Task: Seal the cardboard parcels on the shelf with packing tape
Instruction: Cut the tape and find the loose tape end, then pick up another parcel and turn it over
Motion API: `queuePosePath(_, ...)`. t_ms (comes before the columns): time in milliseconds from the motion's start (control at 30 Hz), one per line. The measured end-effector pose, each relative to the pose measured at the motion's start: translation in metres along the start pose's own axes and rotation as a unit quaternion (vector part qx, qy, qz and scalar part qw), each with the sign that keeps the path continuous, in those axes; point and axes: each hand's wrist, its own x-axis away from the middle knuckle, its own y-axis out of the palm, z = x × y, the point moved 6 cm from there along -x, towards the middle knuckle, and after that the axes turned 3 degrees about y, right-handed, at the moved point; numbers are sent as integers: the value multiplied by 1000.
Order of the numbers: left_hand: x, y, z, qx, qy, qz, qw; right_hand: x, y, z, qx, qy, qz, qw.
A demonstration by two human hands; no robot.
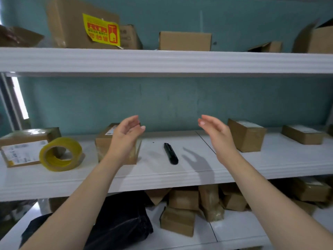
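Standing on its rim at the left of the middle shelf [180, 175], the yellow tape roll [60, 154] turns its open core toward the front-left, just in front of a labelled parcel [23, 147]. A second parcel [106, 141] sits to its right, partly behind the left hand [126, 134]. A black cutter [170, 153] lies lengthwise front to back between the hands. The right hand [216, 136] faces the left, palms inward; both sets of fingers are loosely curved and released, grasping nothing.
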Motion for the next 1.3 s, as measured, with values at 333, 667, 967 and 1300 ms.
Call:
queuePosePath(333,-10,74,-30,29,-11,-57,998,-19,-99,3,20,9,96,995)
queuePosePath(667,-18,167,-51,20,-13,4,1000,-90,-212,24,74,24,108,991)
queuePosePath(967,-15,256,-83,4,-75,9,997,-149,-270,64,79,96,88,988)
queuePosePath(1300,-18,338,-135,-41,-231,-126,964,-164,-251,117,-16,261,11,965)
